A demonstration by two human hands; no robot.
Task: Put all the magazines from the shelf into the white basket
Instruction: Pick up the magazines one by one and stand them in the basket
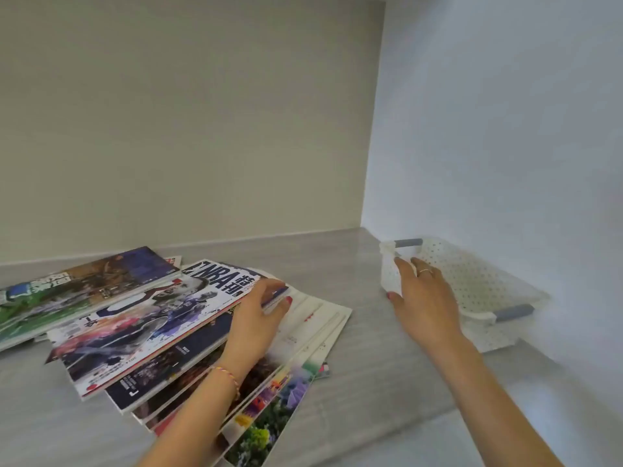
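Glossy paper magazines (148,318); perforated plastic basket (472,281)

Beige back wall (185,129) meets white side wall (505,129).

magazines (161,332): fanned overlapping pile, flat on shelf, left | white basket (472,284): perforated, grey handles, empty, upright, far right

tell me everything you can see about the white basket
The white basket is a shallow rectangular tray of what looks like plastic, its walls and floor perforated with small holes. Two grey handle grips show, one at the far end and one at the near end. It sits on the grey shelf against the white right wall, to the right of the magazines. No magazine shows inside it. The right hand rests on its left wall near the far corner, thumb against the outside.
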